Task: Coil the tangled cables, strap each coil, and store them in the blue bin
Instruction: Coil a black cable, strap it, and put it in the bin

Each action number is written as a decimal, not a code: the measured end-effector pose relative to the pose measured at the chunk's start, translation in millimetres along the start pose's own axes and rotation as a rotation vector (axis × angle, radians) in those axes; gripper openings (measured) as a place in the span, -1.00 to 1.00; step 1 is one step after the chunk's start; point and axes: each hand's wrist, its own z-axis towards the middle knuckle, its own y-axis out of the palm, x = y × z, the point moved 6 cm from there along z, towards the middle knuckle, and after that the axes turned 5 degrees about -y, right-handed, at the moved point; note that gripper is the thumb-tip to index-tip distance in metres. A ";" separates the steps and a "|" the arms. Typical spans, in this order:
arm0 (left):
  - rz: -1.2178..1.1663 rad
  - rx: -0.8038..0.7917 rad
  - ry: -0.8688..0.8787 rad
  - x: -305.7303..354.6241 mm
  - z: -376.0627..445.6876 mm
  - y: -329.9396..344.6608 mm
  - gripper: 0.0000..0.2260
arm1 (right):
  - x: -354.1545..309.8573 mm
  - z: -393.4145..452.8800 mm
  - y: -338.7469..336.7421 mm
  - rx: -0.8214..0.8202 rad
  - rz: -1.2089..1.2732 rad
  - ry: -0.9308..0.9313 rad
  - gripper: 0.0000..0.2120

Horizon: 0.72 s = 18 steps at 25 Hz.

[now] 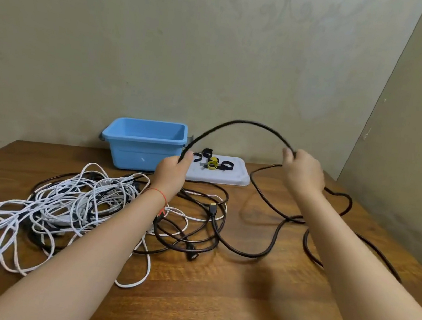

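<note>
Blue bin (145, 143) empty; straps (214, 160) on tray (239, 181).

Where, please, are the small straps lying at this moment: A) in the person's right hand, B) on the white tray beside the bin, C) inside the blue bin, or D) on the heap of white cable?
B: the straps lie in a cluster on the white tray, just right of the blue bin, which looks empty.
</note>
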 end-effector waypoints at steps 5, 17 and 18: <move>0.341 -0.106 0.159 36.4 -5.9 24.3 -0.59 | -82.6 -41.0 23.8 0.009 -0.268 -0.536 -0.27; 0.260 -0.206 0.145 28.7 -7.8 8.5 -0.69 | -22.4 -19.6 4.4 0.038 -0.687 -0.250 -0.85; 0.260 -0.236 0.138 28.5 -9.9 12.3 -0.71 | -27.1 -20.6 5.1 0.012 -0.706 -0.286 -0.84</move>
